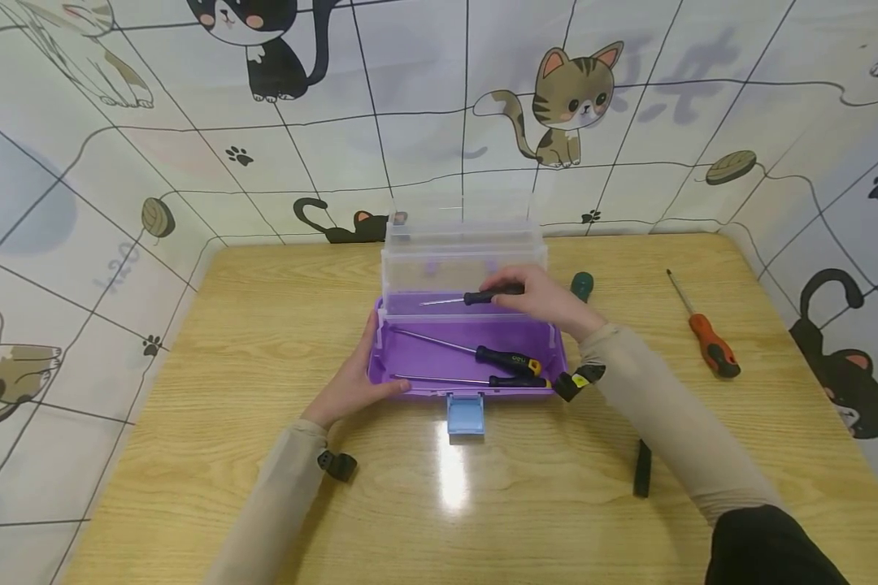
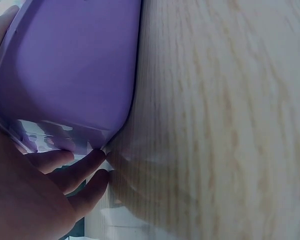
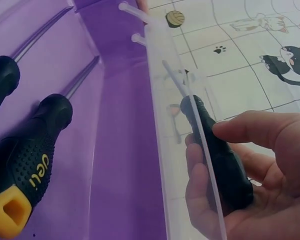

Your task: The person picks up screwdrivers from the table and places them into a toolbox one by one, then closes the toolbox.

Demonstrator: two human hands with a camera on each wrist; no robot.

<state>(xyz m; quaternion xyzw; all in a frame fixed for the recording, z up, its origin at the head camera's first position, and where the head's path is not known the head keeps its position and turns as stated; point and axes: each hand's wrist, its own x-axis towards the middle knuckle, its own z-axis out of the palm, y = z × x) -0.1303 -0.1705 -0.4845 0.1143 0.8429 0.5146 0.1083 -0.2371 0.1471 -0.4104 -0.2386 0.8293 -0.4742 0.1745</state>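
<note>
A purple toolbox (image 1: 468,345) sits with its clear lid (image 1: 464,244) raised at the back. My left hand (image 1: 354,374) grips its left front corner, thumb on the front rim; in the left wrist view the fingers (image 2: 80,172) press its purple wall (image 2: 75,65). My right hand (image 1: 537,296) holds a dark-handled screwdriver (image 1: 479,297) over the box's rear, its shaft pointing left. In the right wrist view that screwdriver (image 3: 217,155) shows partly through a clear panel (image 3: 165,150). Inside the box lie two black-and-yellow screwdrivers, one thicker (image 1: 508,359) and one slimmer (image 1: 519,381).
On the wooden table (image 1: 278,317), an orange-and-black screwdriver (image 1: 711,345) lies at the right. A dark green handle (image 1: 582,284) shows behind my right wrist. A black bar-like thing (image 1: 642,471) lies partly under my right forearm. The box's blue latch (image 1: 466,414) hangs at the front.
</note>
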